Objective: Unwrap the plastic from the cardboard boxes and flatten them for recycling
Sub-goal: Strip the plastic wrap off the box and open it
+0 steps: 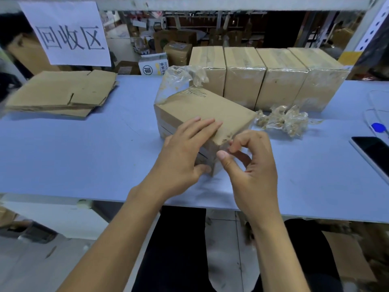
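Tan cardboard boxes point(267, 76), clear plastic wrap point(181, 79), pale blue table point(84, 154), black phone point(372, 152)

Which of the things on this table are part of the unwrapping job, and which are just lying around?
Part of the job: box being unwrapped, held by left hand, right hand picking at its corner; loose plastic; four wrapped boxes; flattened cardboard; crumpled plastic.

Lying about: phone; blue object; paper sign.
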